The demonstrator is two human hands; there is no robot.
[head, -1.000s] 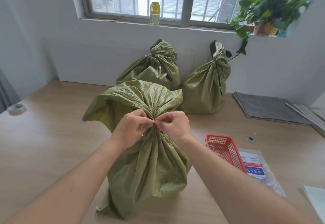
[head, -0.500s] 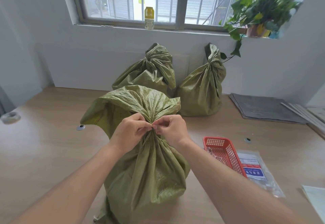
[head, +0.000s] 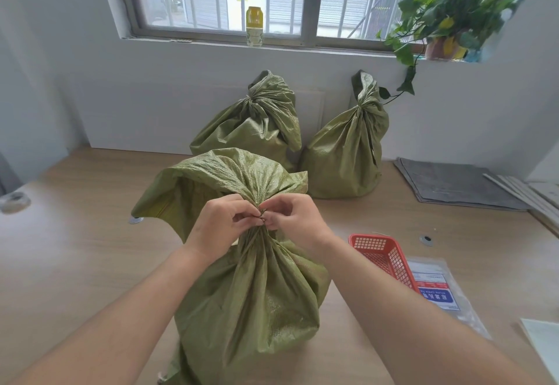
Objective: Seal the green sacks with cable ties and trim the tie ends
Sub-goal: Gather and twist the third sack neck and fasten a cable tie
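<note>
Fingertips [head: 273,219] of both hands meet at one spot on the gathered neck of the near green sack [head: 251,294]. The left hand [head: 219,224] and right hand [head: 299,218] are curled, thumbs and forefingers pinched on the bunched cloth. A small pale bit [head: 262,218] sits between them. We take it for the head of a tie, but it is too small to be sure. No loose tail shows, and no cutter is in view.

Risks, as we judge them:
- The pinch is narrow. If either hand slips, the folds may spring apart and the loop catch only part of the neck.
- The flared mouth [head: 230,173] above the pinch is wide and lopsided to the left, so a low or slanted loop could slide off.
- The sack stands upright on the wooden table [head: 75,263], steadied only at its neck. A hard sideways pull could tip it onto the red basket [head: 382,256], just beside it on the right.
- With the fingertips crowded at the neck, a tie drawn tight could nip skin.

Beyond the basket lies a plastic packet [head: 438,294]. Two more sacks, one on the left [head: 251,130] and one on the right [head: 348,148], stand against the far wall with their necks cinched. We cannot tell whether their ties are trimmed.
</note>
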